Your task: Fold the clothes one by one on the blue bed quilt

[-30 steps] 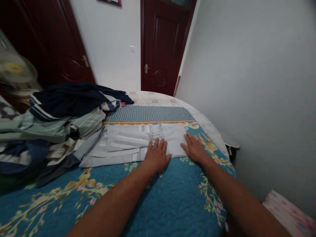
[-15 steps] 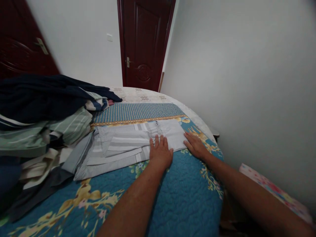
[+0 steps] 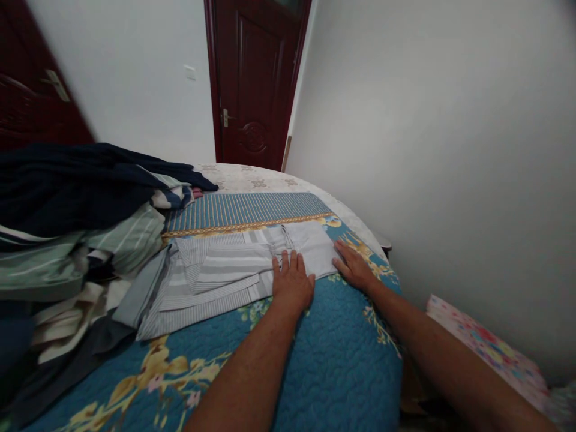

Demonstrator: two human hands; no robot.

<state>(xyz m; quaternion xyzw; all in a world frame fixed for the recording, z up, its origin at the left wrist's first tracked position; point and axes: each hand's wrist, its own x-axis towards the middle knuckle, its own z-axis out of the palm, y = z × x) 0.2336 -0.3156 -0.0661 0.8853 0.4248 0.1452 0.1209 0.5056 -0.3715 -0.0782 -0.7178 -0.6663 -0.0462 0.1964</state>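
A grey and white striped garment (image 3: pixel 234 264) lies partly folded and flat on the blue floral bedcover (image 3: pixel 342 360). Near its middle right, by the gathered part, my left hand (image 3: pixel 292 282) rests palm down with fingers spread, touching the cloth. My right hand (image 3: pixel 353 264) lies at the garment's plain right end, fingers stretched out, partly on the bedcover. Neither hand grips anything. The garment's left end touches a grey cloth (image 3: pixel 144 288).
A heap of clothes, with a dark navy garment (image 3: pixel 81 186) on top and a green striped one (image 3: pixel 130 237) below, fills the left side. Beyond the bed stand a dark red door (image 3: pixel 252 78) and a white wall (image 3: pixel 418 120). A pink floral item (image 3: pixel 486 348) is at lower right.
The view has shifted slightly, so the doors and bed sit a little further left. Both hands stay in nearly the same places on the garment.
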